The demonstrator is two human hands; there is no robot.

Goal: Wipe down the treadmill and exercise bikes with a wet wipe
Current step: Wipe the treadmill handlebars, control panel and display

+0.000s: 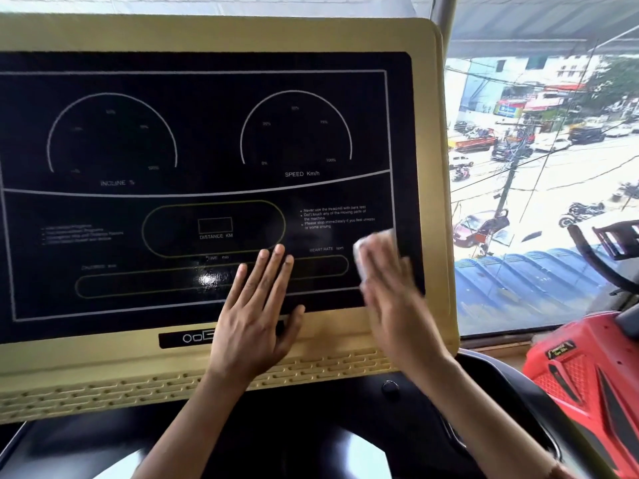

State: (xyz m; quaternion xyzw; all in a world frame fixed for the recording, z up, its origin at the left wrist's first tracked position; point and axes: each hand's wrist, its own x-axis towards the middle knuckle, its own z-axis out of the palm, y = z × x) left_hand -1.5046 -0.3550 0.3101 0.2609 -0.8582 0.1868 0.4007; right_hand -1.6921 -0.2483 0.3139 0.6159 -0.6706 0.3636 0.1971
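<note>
— So where is the wet wipe [375, 247]?
— It is bunched white under the flat fingers of the right hand [394, 305], pressed on the lower right corner of the black display panel [207, 140] of the treadmill console [103, 385]. That hand is blurred. The left hand [256, 316] lies flat at the panel's lower middle, fingers straight and holding nothing.
— Which way does the console run?
— Its long axis runs left to right. Its face stands nearly upright, turned toward the wearer.
— How to wipe well?
— Probably long, overlapping strokes along that axis with light pressure, reaching the corners and the gold frame [214, 32]. A red exercise machine [581, 375] stands near right.
</note>
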